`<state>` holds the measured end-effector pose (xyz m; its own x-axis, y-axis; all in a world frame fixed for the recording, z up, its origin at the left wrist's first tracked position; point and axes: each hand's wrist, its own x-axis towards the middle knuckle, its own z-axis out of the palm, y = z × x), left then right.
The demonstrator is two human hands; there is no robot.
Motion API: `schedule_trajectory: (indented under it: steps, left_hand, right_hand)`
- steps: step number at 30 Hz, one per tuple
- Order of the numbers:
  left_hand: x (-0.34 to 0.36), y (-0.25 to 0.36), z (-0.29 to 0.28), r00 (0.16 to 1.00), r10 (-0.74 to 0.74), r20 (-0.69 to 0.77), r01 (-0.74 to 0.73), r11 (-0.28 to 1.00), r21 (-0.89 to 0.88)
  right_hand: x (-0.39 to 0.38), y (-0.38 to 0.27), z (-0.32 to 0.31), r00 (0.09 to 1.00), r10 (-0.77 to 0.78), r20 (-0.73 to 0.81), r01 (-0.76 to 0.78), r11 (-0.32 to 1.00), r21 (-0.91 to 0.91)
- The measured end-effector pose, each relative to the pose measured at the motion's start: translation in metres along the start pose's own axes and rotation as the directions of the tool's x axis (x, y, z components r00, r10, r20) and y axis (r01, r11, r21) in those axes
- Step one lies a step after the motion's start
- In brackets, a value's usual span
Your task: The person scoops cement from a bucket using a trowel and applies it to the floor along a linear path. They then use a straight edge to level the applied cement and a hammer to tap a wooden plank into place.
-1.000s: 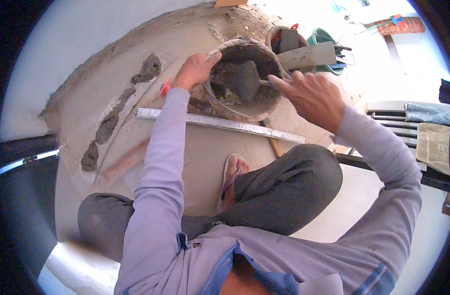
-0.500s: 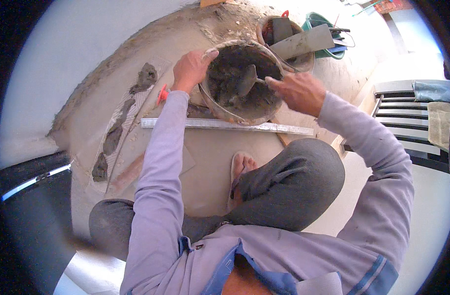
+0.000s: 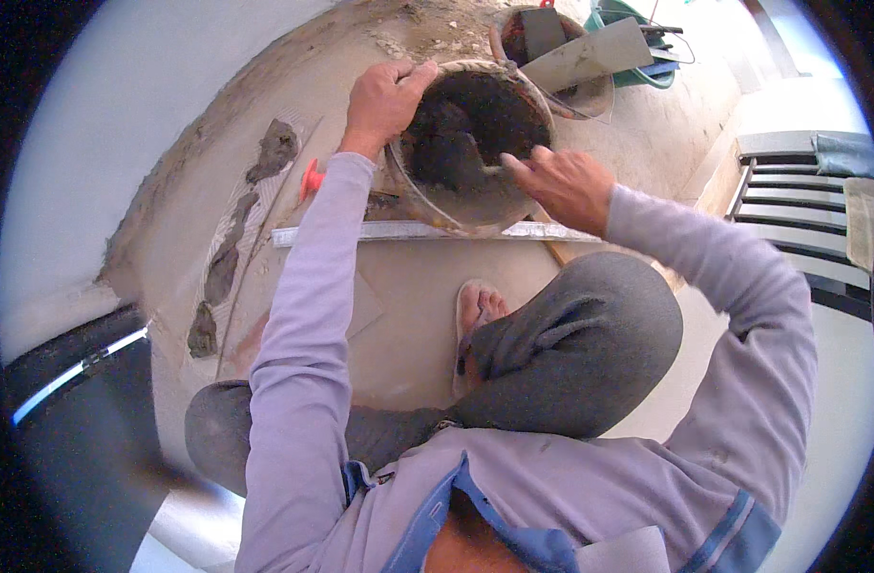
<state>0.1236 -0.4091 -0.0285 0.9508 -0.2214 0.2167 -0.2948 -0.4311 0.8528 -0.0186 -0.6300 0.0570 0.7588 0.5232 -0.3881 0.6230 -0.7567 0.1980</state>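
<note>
Bare screeded floor point(image 3: 408, 315) lies beneath. Fingers of the left hand point(image 3: 384, 100) are clamped on the bucket point(image 3: 470, 143) rim; the right hand point(image 3: 561, 181) is closed around a trowel handle point(image 3: 489, 170) inside. Filled with wet mortar point(image 3: 465, 124), the bucket is judged heavy, slippery; best gripped by the rim.

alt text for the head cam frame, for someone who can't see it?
Seen from above, a crouching person's left hand grips the rim of a bucket of dark mortar while the right hand works a tool inside it. A long metal straightedge lies on the floor below the bucket, with patches of mortar to the left.
</note>
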Motion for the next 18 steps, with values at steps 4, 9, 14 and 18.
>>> schedule_trajectory:
  steps: [4,9,14,18]
  left_hand:
    - [-0.01,-0.025,0.005,0.998,-0.019,-0.063,0.026,0.993,0.114]
    - [-0.007,-0.017,0.002,0.999,-0.05,-0.021,0.051,0.997,0.056]
    - [0.009,0.006,-0.008,0.995,-0.022,0.095,0.014,0.996,0.084]
    - [0.012,-0.011,-0.004,0.995,0.098,0.029,-0.101,0.981,0.166]
  right_hand:
    - [-0.029,0.0,0.014,0.995,0.097,-0.008,-0.097,0.994,0.043]
    - [-0.042,0.004,-0.037,0.985,0.164,0.057,-0.169,0.983,0.078]
    - [-0.008,0.011,-0.015,0.971,0.157,-0.181,-0.12,0.972,0.201]
    - [0.032,0.003,0.022,0.954,0.238,-0.183,-0.176,0.937,0.302]
